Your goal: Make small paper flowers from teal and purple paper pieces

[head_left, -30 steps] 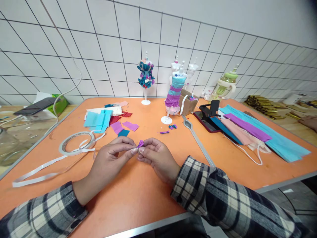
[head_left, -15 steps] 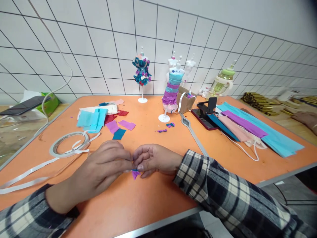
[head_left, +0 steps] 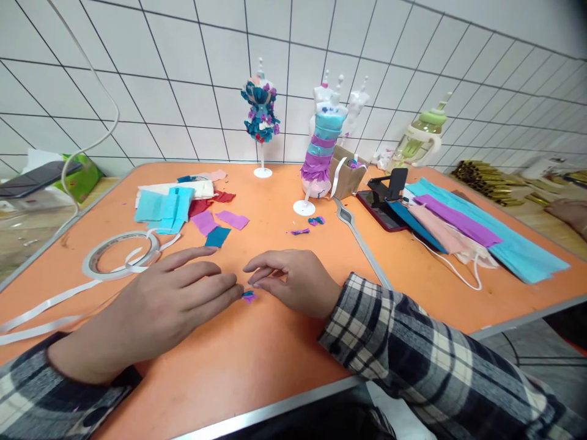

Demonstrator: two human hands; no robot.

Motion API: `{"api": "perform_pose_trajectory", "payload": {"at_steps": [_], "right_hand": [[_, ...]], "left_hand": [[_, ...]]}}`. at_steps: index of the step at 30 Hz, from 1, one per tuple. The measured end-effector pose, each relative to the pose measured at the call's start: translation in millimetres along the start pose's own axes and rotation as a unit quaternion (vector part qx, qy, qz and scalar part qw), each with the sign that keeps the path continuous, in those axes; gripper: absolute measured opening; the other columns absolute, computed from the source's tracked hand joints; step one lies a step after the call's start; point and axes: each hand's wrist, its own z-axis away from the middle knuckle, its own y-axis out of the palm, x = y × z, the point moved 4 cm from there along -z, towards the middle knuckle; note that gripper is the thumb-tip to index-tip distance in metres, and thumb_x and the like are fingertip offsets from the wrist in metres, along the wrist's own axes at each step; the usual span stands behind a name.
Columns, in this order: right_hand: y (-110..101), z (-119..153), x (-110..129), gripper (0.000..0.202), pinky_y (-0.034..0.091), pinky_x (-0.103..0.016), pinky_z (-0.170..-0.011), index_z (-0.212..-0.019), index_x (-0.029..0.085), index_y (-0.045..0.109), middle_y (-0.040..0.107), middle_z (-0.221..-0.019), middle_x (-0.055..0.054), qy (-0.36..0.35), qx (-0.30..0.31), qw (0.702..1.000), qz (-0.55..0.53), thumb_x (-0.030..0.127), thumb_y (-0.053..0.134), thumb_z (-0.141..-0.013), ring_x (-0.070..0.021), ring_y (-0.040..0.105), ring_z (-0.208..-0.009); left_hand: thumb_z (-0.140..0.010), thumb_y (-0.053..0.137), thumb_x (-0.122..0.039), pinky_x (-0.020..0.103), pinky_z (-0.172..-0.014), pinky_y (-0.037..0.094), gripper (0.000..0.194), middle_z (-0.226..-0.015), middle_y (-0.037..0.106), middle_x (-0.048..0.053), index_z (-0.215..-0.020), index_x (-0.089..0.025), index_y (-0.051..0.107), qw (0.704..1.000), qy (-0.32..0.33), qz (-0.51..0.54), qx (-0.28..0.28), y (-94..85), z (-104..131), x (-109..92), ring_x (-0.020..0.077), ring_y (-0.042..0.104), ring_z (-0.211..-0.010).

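My left hand point(head_left: 177, 308) reaches in from the left, palm down, index finger lifted and the other fingers together. Its thumb is hidden. At its fingertips a small blue and purple fabric piece point(head_left: 249, 296) sticks out, pinched there. Just to the right, my right hand point(head_left: 293, 282) has its fingers and thumb slightly apart with nothing between them. Beyond my hands lie a blue scrap point(head_left: 217, 237), purple scraps point(head_left: 232, 219) and a small blue and purple knot point(head_left: 316, 220). A roll of white tape point(head_left: 96, 260) rests left, behind my left hand.
A teal-dressed mannequin point(head_left: 261, 116) and a blue and purple one point(head_left: 321, 143) stand at the back beside a cardboard box point(head_left: 351, 177). Right of them are a phone point(head_left: 383, 214), fabric strips point(head_left: 527, 253) and a bottle point(head_left: 419, 137). Another person's hand point(head_left: 568, 214) shows far right.
My right hand has let go of the small piece and its fingers have parted. My left index finger has lifted and stretched out. The view has tilted slightly down.
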Motion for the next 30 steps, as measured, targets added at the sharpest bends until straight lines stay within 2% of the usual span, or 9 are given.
{"api": "perform_pose_trajectory", "payload": {"at_steps": [5, 10, 14, 18, 20, 24, 30], "right_hand": [[0, 4, 9, 0.02, 0.047, -0.033, -0.085, -0.115, 0.023, 0.073, 0.08, -0.101, -0.004, -0.109, -0.009, 0.971, 0.211, 0.021, 0.061, -0.099, -0.0207, 0.069, -0.096], [0, 5, 8, 0.023, 0.045, -0.032, -0.077, -0.118, 0.022, 0.072, 0.075, -0.095, -0.007, -0.129, -0.013, 0.945, 0.299, 0.023, 0.054, -0.103, -0.0217, 0.063, -0.094], [-1, 0, 4, 0.024, 0.044, -0.031, -0.079, -0.121, 0.02, 0.071, 0.075, -0.1, -0.007, -0.124, 0.01, 0.938, 0.324, 0.02, 0.057, -0.102, -0.0213, 0.061, -0.096], [-1, -2, 2, 0.017, 0.041, -0.032, -0.077, -0.109, 0.019, 0.075, 0.076, -0.095, -0.006, -0.135, 0.036, 0.93, 0.34, 0.023, 0.059, -0.102, -0.0204, 0.06, -0.09], [-2, -2, 2, 0.018, 0.04, -0.033, -0.076, -0.103, 0.019, 0.076, 0.076, -0.091, -0.005, -0.142, 0.044, 0.924, 0.352, 0.023, 0.058, -0.103, -0.0202, 0.058, -0.089], [-4, -3, 4, 0.02, 0.037, -0.035, -0.078, -0.093, 0.02, 0.076, 0.073, -0.092, -0.005, -0.167, 0.047, 0.904, 0.391, 0.024, 0.06, -0.103, -0.0213, 0.053, -0.09], [1, -2, 22, 0.018, 0.031, -0.039, -0.072, -0.085, 0.019, 0.069, 0.067, -0.094, -0.007, -0.223, 0.037, 0.848, 0.479, 0.016, 0.059, -0.1, -0.0237, 0.049, -0.091]], "left_hand": [[-0.098, 0.048, -0.027, 0.053, -0.111, 0.048, 0.035, -0.092, 0.08, -0.001, -0.111, -0.043, 0.076, 1.0, -0.004, -0.01, -0.022, 2.4, -7, -3, 0.0238, 0.072, -0.086], [-0.099, 0.045, -0.021, 0.058, -0.12, 0.036, 0.036, -0.085, 0.077, 0.0, -0.098, -0.036, 0.077, 0.998, -0.053, -0.043, -0.006, 8.1, -16, -2, 0.0232, 0.071, -0.086], [-0.102, 0.044, -0.019, 0.052, -0.12, 0.036, 0.037, -0.083, 0.075, -0.002, -0.096, -0.034, 0.077, 0.998, -0.016, -0.055, 0.017, 18.9, -21, -11, 0.0192, 0.069, -0.083], [-0.104, 0.045, -0.014, 0.046, -0.117, 0.038, 0.034, -0.083, 0.074, -0.002, -0.099, -0.028, 0.076, 0.99, 0.057, -0.125, -0.016, 25.4, -22, -21, 0.018, 0.066, -0.081], [-0.103, 0.047, -0.012, 0.045, -0.116, 0.038, 0.033, -0.079, 0.072, -0.002, -0.097, -0.025, 0.076, 0.987, 0.068, -0.144, -0.023, 26.3, -22, -23, 0.0178, 0.064, -0.08], [-0.103, 0.046, -0.012, 0.044, -0.115, 0.036, 0.033, -0.076, 0.071, -0.002, -0.094, -0.024, 0.075, 0.989, 0.058, -0.137, -0.014, 28.6, -24, -23, 0.0173, 0.064, -0.078], [-0.097, 0.052, -0.018, 0.046, -0.103, 0.043, 0.025, -0.075, 0.072, 0.001, -0.09, -0.023, 0.076, 0.994, 0.017, -0.111, -0.002, 37.4, -27, -21, 0.0208, 0.065, -0.076]]}}
